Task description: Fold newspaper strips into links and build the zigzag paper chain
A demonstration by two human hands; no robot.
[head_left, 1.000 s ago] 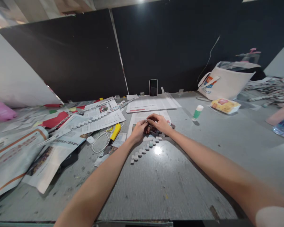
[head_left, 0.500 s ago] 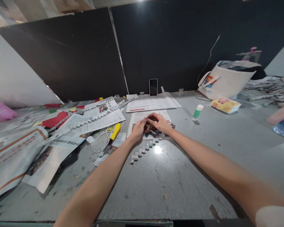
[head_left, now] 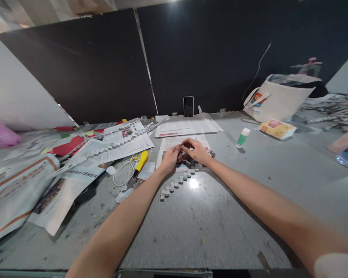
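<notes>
Left hand (head_left: 170,159), right hand (head_left: 197,153): fingertips together; couldn't tell what they'd clamped!
Paper chain (head_left: 176,185): slanted toward the desk's (head_left: 214,231) near-left corner; a dragging left forearm (head_left: 127,212) could've unlinked it.

Zigzag paper chain (head_left: 176,185), laid out on the grey tabletop (head_left: 205,224)
I see pale folded links, stepped one against the next, some faintly greenish; the chain slants from its lower-left end up to just below the hands; a small piece (head_left: 181,146), mostly hidden from me, sits pinched between the fingertips of the left hand (head_left: 169,159) and right hand (head_left: 197,151).
</notes>
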